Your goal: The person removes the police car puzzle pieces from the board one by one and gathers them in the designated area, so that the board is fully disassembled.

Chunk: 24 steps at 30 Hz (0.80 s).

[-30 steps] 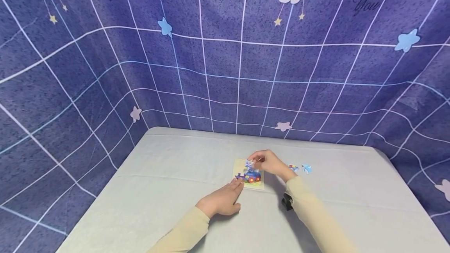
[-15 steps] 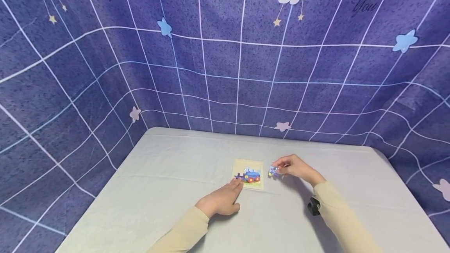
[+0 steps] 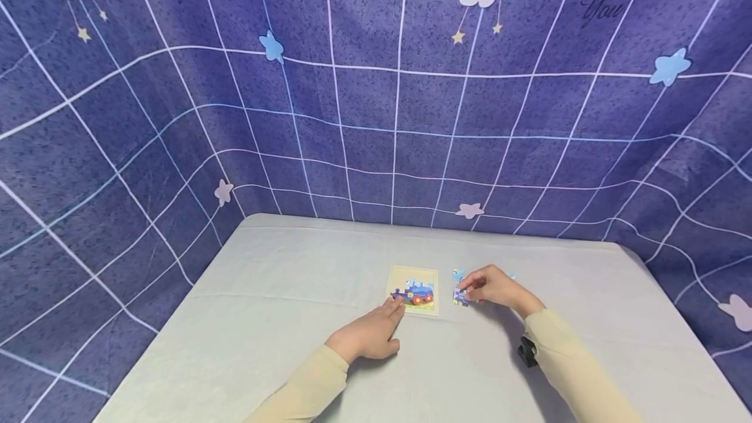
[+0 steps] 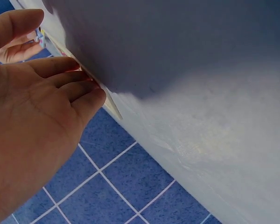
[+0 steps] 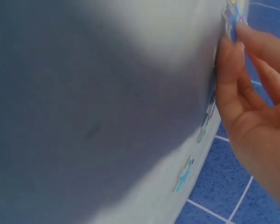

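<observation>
A small puzzle tray (image 3: pixel 404 270) with a pale border lies flat on the table, its lower part filled with pieces that form a blue train picture (image 3: pixel 418 294). My left hand (image 3: pixel 369 333) has its fingers laid nearly straight across the tray's lower left corner. To the right of the tray, my right hand (image 3: pixel 496 287) pinches a purple and blue puzzle piece (image 3: pixel 460 296) between thumb and fingertips. In the right wrist view that puzzle piece (image 5: pixel 232 21) stands on edge to the camera. A light blue puzzle piece (image 3: pixel 457 275) lies just beyond it.
Another puzzle piece (image 3: pixel 512 276) shows behind the right hand, mostly hidden. Two loose puzzle pieces lie near the right palm in the right wrist view, one (image 5: pixel 206 122) beyond the other (image 5: pixel 183 175). A blue gridded curtain (image 3: pixel 364 103) borders the white-covered table (image 3: pixel 282 260).
My right hand has moved right, off the tray's upper part, with the puzzle piece, then slightly toward me. A light blue piece beside it has come into view. The left hand stays in place.
</observation>
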Available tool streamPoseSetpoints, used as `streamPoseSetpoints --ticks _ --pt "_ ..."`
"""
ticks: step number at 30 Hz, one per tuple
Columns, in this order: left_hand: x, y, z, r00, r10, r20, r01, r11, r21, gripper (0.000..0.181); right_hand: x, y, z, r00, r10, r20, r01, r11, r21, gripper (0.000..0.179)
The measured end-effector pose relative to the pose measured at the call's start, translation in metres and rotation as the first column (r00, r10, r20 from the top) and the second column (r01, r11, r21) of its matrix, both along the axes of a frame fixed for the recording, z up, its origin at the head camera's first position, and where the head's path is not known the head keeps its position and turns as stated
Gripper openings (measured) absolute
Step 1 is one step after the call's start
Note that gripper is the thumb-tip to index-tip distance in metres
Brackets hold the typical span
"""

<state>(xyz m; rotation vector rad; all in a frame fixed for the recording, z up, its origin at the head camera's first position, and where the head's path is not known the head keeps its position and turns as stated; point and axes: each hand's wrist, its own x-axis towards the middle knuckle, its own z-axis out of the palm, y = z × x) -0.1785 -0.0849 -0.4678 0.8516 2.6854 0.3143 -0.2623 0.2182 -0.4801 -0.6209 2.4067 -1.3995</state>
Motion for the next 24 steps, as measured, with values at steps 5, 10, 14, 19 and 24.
streamPoseSetpoints --ticks 5,10,14,19,24 --pt "0.0 -0.001 0.0 1.0 -0.002 -0.003 0.002 1.0 0.0 0.069 -0.001 -0.003 -0.001 0.998 -0.032 -0.045 0.033 0.999 0.03 0.018" --pt "0.0 -0.001 0.0 1.0 -0.004 -0.005 0.004 1.0 0.0 0.069 -0.001 -0.005 -0.001 0.995 -0.025 -0.095 0.03 0.998 0.052 0.016" --pt "-0.002 -0.002 0.0 1.0 -0.01 -0.007 0.01 1.0 0.005 0.069 -0.001 -0.011 0.002 0.988 -0.039 -0.149 0.048 0.997 0.06 0.015" --pt "-0.002 -0.003 0.0 1.0 -0.008 -0.006 0.008 1.0 0.003 0.068 -0.004 -0.032 0.007 0.979 -0.039 -0.201 0.044 0.999 0.022 0.022" --pt "-0.002 -0.002 0.0 1.0 -0.003 0.003 0.003 1.0 0.0 0.069 -0.008 -0.062 0.005 0.985 0.022 -0.173 -0.031 0.998 -0.047 0.034"
